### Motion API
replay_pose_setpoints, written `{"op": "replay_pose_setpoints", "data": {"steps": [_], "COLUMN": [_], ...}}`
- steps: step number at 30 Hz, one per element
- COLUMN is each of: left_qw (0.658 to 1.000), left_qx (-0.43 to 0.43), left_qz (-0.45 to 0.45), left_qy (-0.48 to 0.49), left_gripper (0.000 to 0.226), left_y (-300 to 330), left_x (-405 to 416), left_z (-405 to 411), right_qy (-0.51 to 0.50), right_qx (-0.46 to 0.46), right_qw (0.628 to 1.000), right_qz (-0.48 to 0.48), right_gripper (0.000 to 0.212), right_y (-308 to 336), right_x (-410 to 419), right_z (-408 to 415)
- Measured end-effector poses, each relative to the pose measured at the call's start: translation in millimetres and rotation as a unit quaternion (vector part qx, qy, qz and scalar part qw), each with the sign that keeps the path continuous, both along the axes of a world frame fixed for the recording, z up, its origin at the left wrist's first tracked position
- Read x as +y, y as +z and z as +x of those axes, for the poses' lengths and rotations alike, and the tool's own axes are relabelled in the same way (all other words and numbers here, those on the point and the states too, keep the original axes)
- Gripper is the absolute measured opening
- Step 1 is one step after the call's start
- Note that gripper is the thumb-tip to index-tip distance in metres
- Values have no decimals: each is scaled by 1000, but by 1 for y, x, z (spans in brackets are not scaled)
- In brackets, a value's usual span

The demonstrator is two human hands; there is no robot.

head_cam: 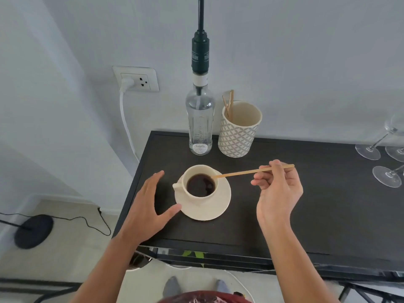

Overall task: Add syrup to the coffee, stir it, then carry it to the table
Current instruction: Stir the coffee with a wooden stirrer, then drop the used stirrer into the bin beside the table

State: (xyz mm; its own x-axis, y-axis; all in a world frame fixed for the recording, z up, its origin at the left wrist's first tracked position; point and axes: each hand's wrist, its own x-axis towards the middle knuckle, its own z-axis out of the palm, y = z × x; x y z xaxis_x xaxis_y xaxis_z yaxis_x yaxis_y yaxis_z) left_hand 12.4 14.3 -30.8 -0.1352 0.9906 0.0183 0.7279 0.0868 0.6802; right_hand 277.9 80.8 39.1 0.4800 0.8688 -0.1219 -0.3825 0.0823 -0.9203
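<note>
One coffee cup [200,184] on one saucer [215,209]; our right hand [278,189] pinches one wooden stirrer [244,172], our left hand [147,204] spread beside it.

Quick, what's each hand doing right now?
Left hand: open, holding nothing, thumb by the saucer.
Right hand: closed on the wooden stir stick, its tip at the coffee cup rim.

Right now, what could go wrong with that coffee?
1. The cup looks quite full, so quick stirring with the wooden stick could slosh coffee onto the saucer.
2. The left hand is open beside the saucer, only its thumb near the rim, so the cup might slide.
3. The syrup bottle stands close behind; a stray elbow could tip it.
</note>
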Motion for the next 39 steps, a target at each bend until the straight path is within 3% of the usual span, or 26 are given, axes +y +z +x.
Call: {"op": "replay_pose_setpoints", "data": {"steps": [3,7,17,24,27,31,39], "left_qw": [989,971,976,981,972,959,956], "left_qx": [135,195,150,71,32,-12,-18], "left_qz": [-23,-88,-83,-60,-76,-106,-155], "left_qy": [53,108,132,172,220,261,248], "left_gripper": [88,84,74,59,46,43,39], "left_y": [-7,-16,-10,-23,-33,-52,-67], "left_x": [-16,-32,-37,-74,-97,-124,-145], "left_z": [-16,-17,-18,-68,-115,-183,-251], "right_qy": [32,82,157,211,267,344,431], "right_qx": [18,59,35,-69,-142,-283,-431], "right_qw": [999,995,986,970,948,891,791], "right_qz": [-6,-8,34,101,104,89,50], "right_gripper": [11,12,23,21,19,14,16], "right_y": [-4,-5,21,45,39,-1,-56], "right_x": [2,5,8,-19,-34,-54,-72], "right_z": [-8,-15,-42,-120,-177,-254,-335]}}
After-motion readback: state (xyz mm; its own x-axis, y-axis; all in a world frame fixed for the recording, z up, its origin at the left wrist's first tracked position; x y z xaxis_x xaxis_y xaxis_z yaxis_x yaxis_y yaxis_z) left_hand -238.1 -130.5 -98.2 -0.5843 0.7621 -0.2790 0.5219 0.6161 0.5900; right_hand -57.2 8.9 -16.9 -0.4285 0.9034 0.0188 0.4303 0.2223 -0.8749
